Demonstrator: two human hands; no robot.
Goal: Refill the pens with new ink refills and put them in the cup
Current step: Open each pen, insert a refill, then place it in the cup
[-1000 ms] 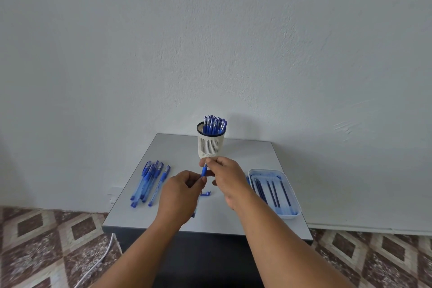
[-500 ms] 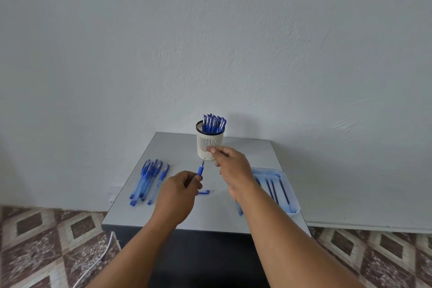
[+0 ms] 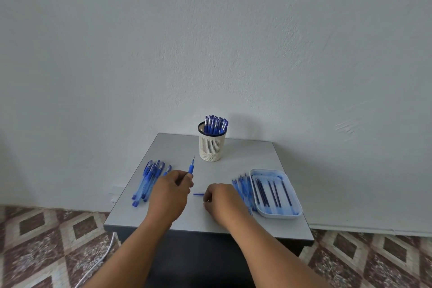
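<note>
Two hands busy: left hand gripping uncapped pen, tip up; right hand curled at blue cap on bench, grasp unclear. Risk: cap rolling away, misaligned capping. Cup beyond.

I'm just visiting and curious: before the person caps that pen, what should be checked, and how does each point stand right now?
1. Pen held firmly: ok, the left hand grips it, tip up.
2. Cap within reach: ok, it lies on the table at the right hand.
3. Right hand has hold of the cap: cannot tell, fingers hide it.
4. Refill fully seated in the pen: cannot tell.
5. Room in the cup: cannot tell; it already holds many pens.
</note>
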